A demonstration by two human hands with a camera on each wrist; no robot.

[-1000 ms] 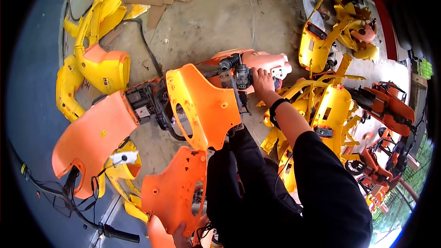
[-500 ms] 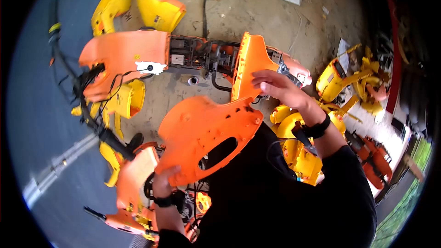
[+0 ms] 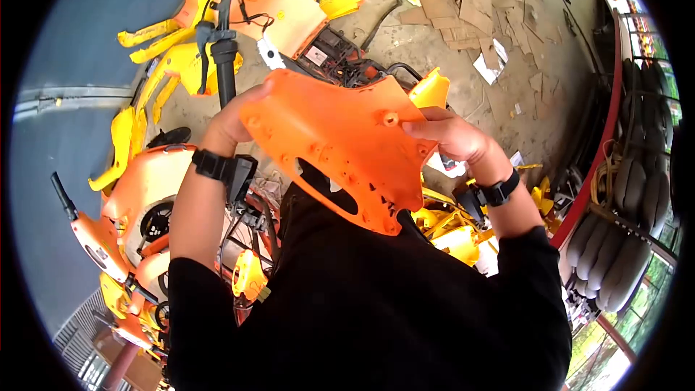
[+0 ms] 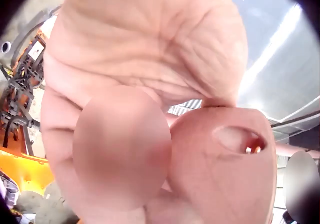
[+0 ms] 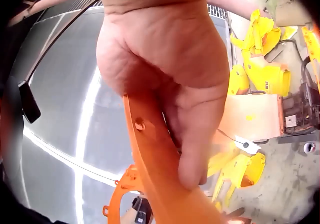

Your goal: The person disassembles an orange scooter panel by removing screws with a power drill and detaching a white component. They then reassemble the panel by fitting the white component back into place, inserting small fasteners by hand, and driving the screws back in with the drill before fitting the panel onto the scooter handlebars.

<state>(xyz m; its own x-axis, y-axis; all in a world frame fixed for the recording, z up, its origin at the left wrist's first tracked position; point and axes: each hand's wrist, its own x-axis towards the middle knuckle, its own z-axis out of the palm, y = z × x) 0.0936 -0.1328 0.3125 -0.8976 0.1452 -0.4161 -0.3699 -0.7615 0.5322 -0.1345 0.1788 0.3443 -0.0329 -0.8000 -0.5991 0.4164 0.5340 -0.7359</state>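
Observation:
A curved orange plastic body panel (image 3: 340, 127), with a long oval cut-out and several small holes, is held up in front of the person's torso. My left hand (image 3: 235, 119) grips its upper left end; in the left wrist view the left palm (image 4: 150, 49) hides much of the panel (image 4: 225, 159). At the panel's right edge, my right hand (image 3: 457, 137) pinches it between thumb and fingers. The right wrist view shows the panel's edge (image 5: 147, 149) between thumb and fingers of that hand (image 5: 170, 59). Behind the panel, another orange-yellow panel (image 3: 432, 89) partly shows.
A partly stripped scooter frame (image 3: 337, 58) with a black handlebar (image 3: 226, 72) lies beyond the panel. Yellow body parts (image 3: 181, 69) lie left and more (image 3: 456, 242) lie right. Flattened cardboard (image 3: 474, 3) covers floor ahead. Another orange scooter (image 3: 156, 174) stands lower left; grey seats (image 3: 630, 210) are stacked right.
My right hand has left the scooter's far end and taken hold of the panel's right edge. The left hand has lifted the panel from low beside the legs to chest front. The view has turned.

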